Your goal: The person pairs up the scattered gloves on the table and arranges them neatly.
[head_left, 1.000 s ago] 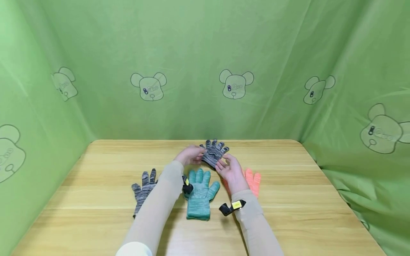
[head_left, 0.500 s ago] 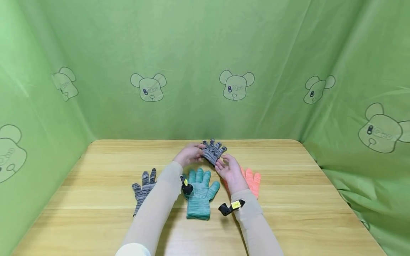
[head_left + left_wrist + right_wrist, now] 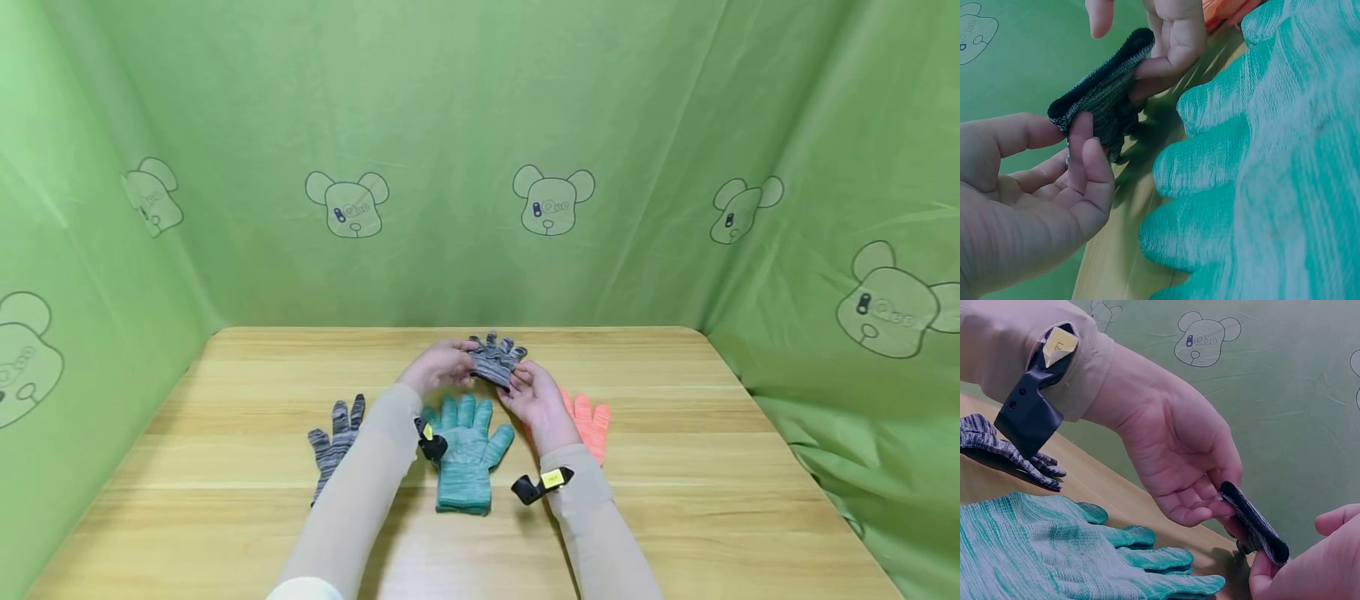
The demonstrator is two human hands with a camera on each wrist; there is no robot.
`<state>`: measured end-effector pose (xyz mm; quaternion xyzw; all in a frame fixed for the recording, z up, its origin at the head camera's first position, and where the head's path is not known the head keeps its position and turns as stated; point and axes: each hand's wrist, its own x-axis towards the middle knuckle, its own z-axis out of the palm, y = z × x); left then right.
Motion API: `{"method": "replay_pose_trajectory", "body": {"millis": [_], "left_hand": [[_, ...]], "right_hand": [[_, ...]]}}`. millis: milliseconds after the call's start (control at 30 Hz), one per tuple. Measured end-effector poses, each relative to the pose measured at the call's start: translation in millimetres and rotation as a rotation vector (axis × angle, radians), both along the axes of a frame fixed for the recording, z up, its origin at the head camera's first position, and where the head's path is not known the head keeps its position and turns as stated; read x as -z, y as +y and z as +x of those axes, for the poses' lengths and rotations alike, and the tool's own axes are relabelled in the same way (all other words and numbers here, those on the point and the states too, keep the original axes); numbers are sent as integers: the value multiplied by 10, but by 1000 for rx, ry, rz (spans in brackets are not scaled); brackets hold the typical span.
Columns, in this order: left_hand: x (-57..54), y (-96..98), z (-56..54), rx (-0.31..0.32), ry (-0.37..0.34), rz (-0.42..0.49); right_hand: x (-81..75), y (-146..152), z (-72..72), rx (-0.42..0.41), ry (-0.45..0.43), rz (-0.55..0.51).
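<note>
A grey-and-black knit glove (image 3: 493,363) is held over the far middle of the table, its fingers pointing away and its cuff toward me. My left hand (image 3: 441,367) pinches the left side of the cuff between thumb and fingers. On the opposite side, my right hand (image 3: 537,400) grips the cuff's right edge. The left wrist view shows the dark cuff rim (image 3: 1100,75) stretched between both hands. Just nearer to me lies a green glove (image 3: 465,458), palm area flat and fingers pointing away. My right forearm and hand partly cover an orange glove (image 3: 591,423).
Another grey-and-black glove (image 3: 333,450) lies on the left of the wooden table (image 3: 712,467), partly behind my left sleeve. Green fabric (image 3: 450,275) with bear-face prints hangs around the back and sides. Black wrist cameras (image 3: 531,490) sit on both sleeves.
The held grey-and-black glove has come slightly toward me and to the left, its cuff now closer to level. Both hands keep hold; the left has shifted a little left. The other gloves stay put.
</note>
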<state>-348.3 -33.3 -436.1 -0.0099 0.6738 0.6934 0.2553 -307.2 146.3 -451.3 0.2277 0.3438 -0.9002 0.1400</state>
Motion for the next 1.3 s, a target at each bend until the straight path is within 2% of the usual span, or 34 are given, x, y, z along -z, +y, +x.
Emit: {"method": "replay_pose_trajectory", "body": {"millis": [200, 367, 567, 700, 933, 1300], "left_hand": [[12, -71, 33, 22, 25, -13], [-55, -118, 95, 32, 54, -41], [-138, -173, 182, 86, 141, -63], [-169, -215, 243, 100, 189, -69], [-218, -288, 384, 75, 265, -113], [-291, -420, 574, 8, 313, -124]], "right_hand": [[0, 8, -8, -44, 14, 12], [-14, 29, 3, -115, 49, 8], [-41, 18, 0, -161, 86, 8], [-58, -4, 2, -188, 130, 13], [-101, -53, 49, -210, 257, 63], [-212, -170, 97, -200, 305, 157]]}}
